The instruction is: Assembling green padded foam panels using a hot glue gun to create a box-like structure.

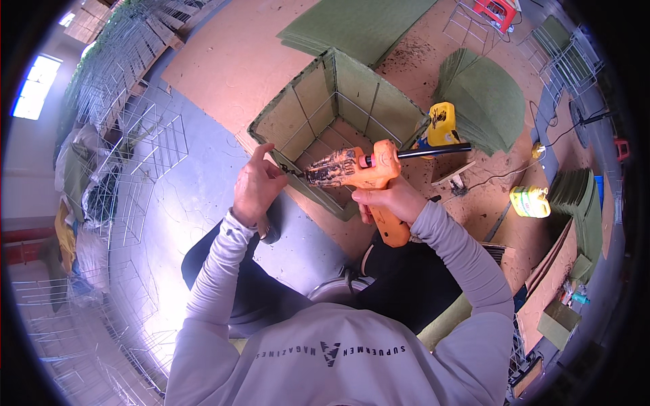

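My right hand (391,199) is wrapped round the handle of an orange glue gun (387,164), its body smeared with black. A black glue stick (437,151) juts from the gun's back end. The dark nozzle points left, at the near left rim of an open box (355,98), a wire frame lined with green felt-like sheets. At that same corner is my left hand (256,189), index finger stretched up and thumb apart from it, with nothing visible between them. The gun hides part of the box's near side.
Green sheets lie flat (345,27) behind the box and fanned out (484,101) at its right. A cut yellow container (443,122) and a yellow jug (529,201) stand to the right, near a cord. Wire frames (152,142) fill the left. Cardboard (223,61) covers the floor.
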Demonstrator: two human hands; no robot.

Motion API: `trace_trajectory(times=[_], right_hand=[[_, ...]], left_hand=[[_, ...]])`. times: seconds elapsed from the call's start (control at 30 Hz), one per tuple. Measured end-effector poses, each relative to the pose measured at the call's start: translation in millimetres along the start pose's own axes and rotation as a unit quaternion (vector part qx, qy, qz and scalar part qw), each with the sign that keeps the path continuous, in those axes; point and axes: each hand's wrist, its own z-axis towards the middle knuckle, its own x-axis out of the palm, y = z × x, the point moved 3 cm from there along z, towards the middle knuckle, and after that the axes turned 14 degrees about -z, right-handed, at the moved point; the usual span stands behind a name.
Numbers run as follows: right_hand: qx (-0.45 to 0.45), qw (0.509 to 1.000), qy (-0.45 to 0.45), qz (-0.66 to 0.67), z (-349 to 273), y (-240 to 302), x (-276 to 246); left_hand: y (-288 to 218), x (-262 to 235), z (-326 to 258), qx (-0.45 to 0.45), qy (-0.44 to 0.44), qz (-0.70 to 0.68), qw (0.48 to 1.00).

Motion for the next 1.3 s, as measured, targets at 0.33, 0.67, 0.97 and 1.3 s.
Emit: trace_trajectory(times=[0.33, 0.67, 0.97, 1.3], right_hand=[[-0.021, 1.000, -0.007, 0.001, -6, 1, 8], [-0.016, 1.000, -0.016, -0.012, -12, 4, 10], [-0.012, 0.999, -0.034, -0.031, -21, 0, 10], [0.027, 0.999, -0.041, -0.012, -34, -11, 7]], left_hand=[[-3, 12, -19, -0.002, -0.011, -0.023, 1.000], [-3, 14, -20, 0.004, -0.010, -0.032, 0.999], [-4, 13, -20, 0.014, -0.013, -0.024, 1.000], [-3, 14, -20, 0.034, -0.012, -0.013, 0.999]])
